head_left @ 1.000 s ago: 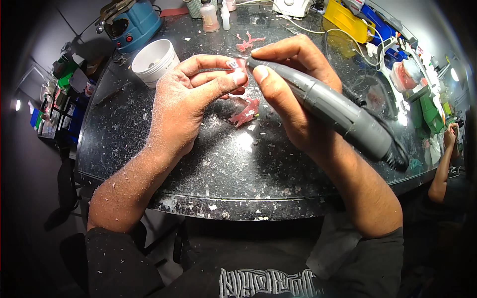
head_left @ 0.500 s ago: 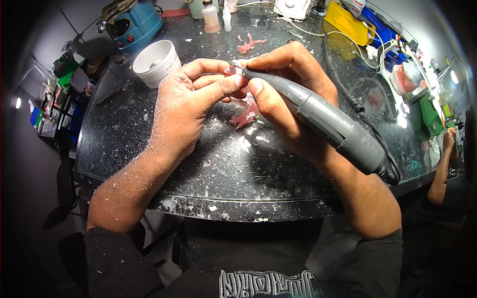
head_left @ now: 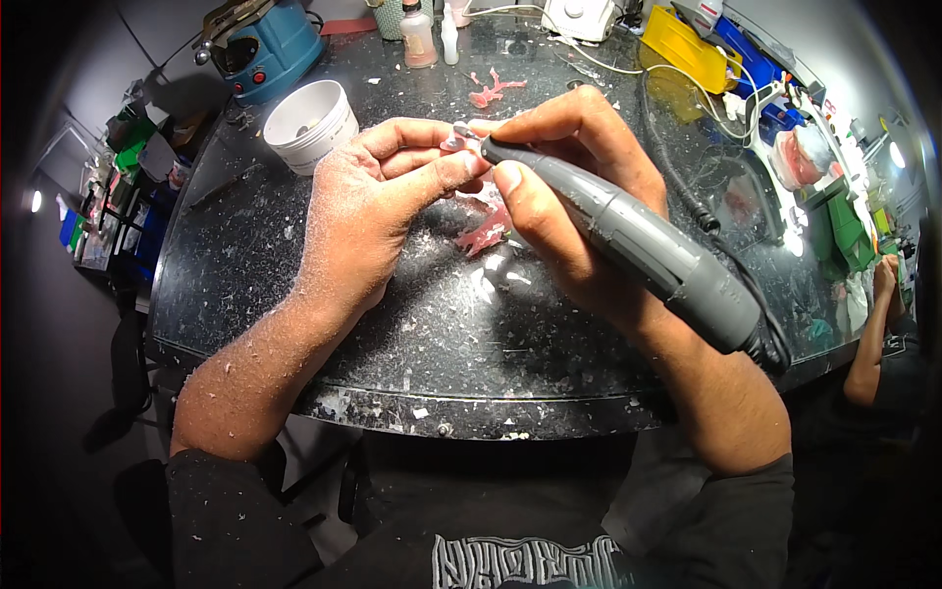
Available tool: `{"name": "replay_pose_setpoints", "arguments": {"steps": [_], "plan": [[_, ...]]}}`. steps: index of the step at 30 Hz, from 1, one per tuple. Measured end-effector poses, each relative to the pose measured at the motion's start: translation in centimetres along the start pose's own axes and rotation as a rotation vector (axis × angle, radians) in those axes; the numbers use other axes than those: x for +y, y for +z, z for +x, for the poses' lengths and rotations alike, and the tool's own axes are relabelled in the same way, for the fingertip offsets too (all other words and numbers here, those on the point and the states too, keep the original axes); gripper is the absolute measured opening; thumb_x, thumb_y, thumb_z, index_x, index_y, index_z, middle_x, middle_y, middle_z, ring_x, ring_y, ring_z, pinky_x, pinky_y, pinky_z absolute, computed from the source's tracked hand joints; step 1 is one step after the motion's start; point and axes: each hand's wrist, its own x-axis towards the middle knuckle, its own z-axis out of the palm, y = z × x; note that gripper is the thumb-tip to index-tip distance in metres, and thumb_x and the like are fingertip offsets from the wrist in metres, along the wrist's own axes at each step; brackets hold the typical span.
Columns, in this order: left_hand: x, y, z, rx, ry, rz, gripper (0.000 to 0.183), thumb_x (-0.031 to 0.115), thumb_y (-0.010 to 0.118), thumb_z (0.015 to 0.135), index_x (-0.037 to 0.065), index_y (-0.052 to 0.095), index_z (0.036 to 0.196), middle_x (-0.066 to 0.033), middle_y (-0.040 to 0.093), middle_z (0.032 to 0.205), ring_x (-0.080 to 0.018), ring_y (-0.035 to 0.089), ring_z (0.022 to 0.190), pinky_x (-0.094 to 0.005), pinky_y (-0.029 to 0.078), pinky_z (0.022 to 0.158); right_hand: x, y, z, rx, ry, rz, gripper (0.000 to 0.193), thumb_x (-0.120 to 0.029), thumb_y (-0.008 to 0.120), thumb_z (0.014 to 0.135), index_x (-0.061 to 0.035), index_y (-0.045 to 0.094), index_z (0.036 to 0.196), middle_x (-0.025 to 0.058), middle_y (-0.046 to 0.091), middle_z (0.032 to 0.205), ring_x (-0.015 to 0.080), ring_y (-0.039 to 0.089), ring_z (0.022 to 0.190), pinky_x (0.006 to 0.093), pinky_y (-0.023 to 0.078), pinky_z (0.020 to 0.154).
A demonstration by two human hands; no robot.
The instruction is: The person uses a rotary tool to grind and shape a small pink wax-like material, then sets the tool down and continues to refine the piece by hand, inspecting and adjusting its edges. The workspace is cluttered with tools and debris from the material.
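My right hand (head_left: 579, 177) is wrapped round a dark grey rotary handpiece (head_left: 638, 236), its coiled cord trailing from the rear end. The tool's tip meets a small pinkish, glossy piece (head_left: 455, 140) pinched in my left hand (head_left: 373, 187). Fingers hide most of that piece, so its exact kind cannot be made out. Pale dust coats my left hand and forearm. Beneath the hands, a pink-red irregular scrap (head_left: 486, 234) lies on the black table (head_left: 412, 344) among white chips. Farther back sits another pink branched scrap (head_left: 494, 88).
A white tub (head_left: 309, 128) stands left of my hands, near a blue machine (head_left: 263, 49). Bottles (head_left: 418, 39) and a white device (head_left: 579, 18) line the back. On the right are a yellow tray (head_left: 687, 49), a white cable, a pink dental model (head_left: 800, 155) and another person's arm (head_left: 873, 329).
The handpiece and my right hand have shifted very slightly, the tool's rear end dipping a little. The small piece has turned slightly between my left fingers.
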Motion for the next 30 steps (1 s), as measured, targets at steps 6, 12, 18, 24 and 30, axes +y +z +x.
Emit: {"name": "replay_pose_setpoints", "arguments": {"steps": [6,12,18,24,30], "plan": [[0.1,0.0,0.1,-0.003,-0.017,-0.012,0.02,0.002,0.069,0.086,-0.005,0.063,0.104,-0.0134,0.071,0.096,-0.0161,0.069,0.089,-0.0261,0.054,0.083,0.4,-0.2,0.0,-0.023,-0.015,-0.014,0.019,-0.007,0.061,0.091,0.0019,0.056,0.107,0.0133,0.067,0.108,0.0151,0.064,0.097,0.0276,0.051,0.086],[0.2,0.2,0.1,-0.009,-0.012,0.012,0.019,0.003,0.069,0.087,-0.005,0.064,0.103,-0.013,0.071,0.098,-0.0145,0.069,0.09,-0.0249,0.054,0.083,1.1,0.8,0.1,0.071,-0.034,0.035,0.021,-0.01,0.066,0.083,-0.0003,0.058,0.1,0.0118,0.064,0.095,0.0171,0.065,0.086,0.0285,0.051,0.078],[0.2,0.2,-0.1,0.012,0.016,0.039,0.017,0.003,0.068,0.087,-0.004,0.065,0.103,-0.0112,0.071,0.097,-0.0126,0.068,0.089,-0.0237,0.053,0.081,1.7,1.1,0.2,0.128,-0.104,0.04,0.024,-0.012,0.071,0.077,-0.0024,0.06,0.096,0.0087,0.06,0.082,0.016,0.064,0.074,0.0274,0.052,0.068],[0.2,0.1,-0.1,0.016,0.023,0.073,0.017,0.003,0.068,0.087,-0.005,0.065,0.103,-0.0101,0.071,0.094,-0.0121,0.067,0.087,-0.0232,0.053,0.08,1.4,1.0,0.2,0.134,-0.105,0.027,0.025,-0.01,0.073,0.077,-0.0019,0.061,0.097,0.0088,0.06,0.084,0.0158,0.064,0.074,0.0271,0.052,0.067],[0.1,-0.1,-0.1,0.002,0.025,0.031,0.019,0.005,0.069,0.088,-0.005,0.065,0.103,-0.0097,0.071,0.093,-0.012,0.067,0.085,-0.0233,0.053,0.079,1.4,1.2,0.2,0.125,-0.11,0.052,0.026,-0.01,0.073,0.077,-0.0013,0.061,0.098,0.0089,0.06,0.084,0.016,0.064,0.076,0.0272,0.053,0.069]]}}
